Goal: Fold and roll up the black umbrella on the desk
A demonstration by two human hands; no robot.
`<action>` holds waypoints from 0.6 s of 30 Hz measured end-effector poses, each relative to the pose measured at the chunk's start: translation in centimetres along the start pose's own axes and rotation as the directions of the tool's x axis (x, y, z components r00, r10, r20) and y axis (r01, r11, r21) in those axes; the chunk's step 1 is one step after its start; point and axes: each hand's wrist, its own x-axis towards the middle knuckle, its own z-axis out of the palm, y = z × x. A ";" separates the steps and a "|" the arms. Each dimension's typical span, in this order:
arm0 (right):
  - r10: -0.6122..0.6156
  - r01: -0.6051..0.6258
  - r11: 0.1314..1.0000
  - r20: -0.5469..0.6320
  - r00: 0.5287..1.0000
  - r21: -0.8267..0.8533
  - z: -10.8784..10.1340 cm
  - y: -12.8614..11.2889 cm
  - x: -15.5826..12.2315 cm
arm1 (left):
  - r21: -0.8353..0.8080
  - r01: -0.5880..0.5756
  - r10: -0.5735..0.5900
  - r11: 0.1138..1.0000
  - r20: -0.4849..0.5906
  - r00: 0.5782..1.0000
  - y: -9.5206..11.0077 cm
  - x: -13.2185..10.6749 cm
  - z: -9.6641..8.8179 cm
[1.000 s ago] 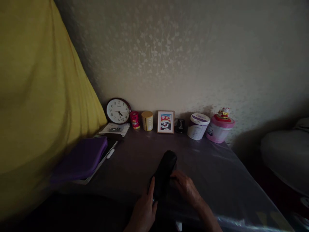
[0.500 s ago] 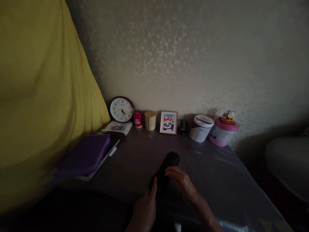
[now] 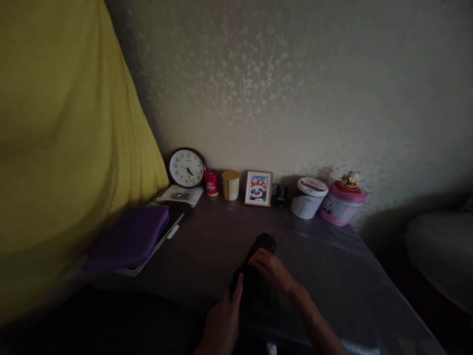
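Note:
A long black bundle, which looks like a folded umbrella (image 3: 265, 241), lies slanted over the near part of the table, its rounded end pointing away from me. My left hand (image 3: 223, 318) grips its lower part from the left, thumb laid along the side; the other fingers are hidden. From the right, my right hand (image 3: 273, 271) reaches over the middle of the bundle, fingertips bent and pinched against its dark fabric. Poor light hides the bundle's near end and its folds.
Along the wall stand a clock (image 3: 187, 168), a red can (image 3: 211, 183), a yellow-lidded tin (image 3: 231, 186), a framed panda picture (image 3: 258, 189), a white tub (image 3: 309, 198) and a pink tub (image 3: 342, 204). A purple case (image 3: 129, 236) lies left, beside a yellow curtain (image 3: 66, 148).
My right hand has shifted slightly left and up along the black bundle, its fingers drawn closer together. My left hand keeps its grip nearly in place.

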 end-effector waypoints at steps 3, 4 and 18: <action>0.086 -0.086 0.996 -0.027 0.996 -0.022 0.3 0.1 0.5 | 0.004 -0.007 0.007 1.000 0.013 1.000 0.1 -0.1 -0.2; 0.123 -0.125 0.991 -0.049 0.991 -0.037 0.4 0.1 0.5 | -0.005 -0.009 0.009 1.000 0.016 1.000 0.1 -0.1 -0.3; 0.411 -0.296 0.885 -0.307 0.858 0.359 -0.5 1.6 -1.2 | -0.170 -0.064 0.064 0.983 -0.005 0.998 -0.2 -1.2 -1.2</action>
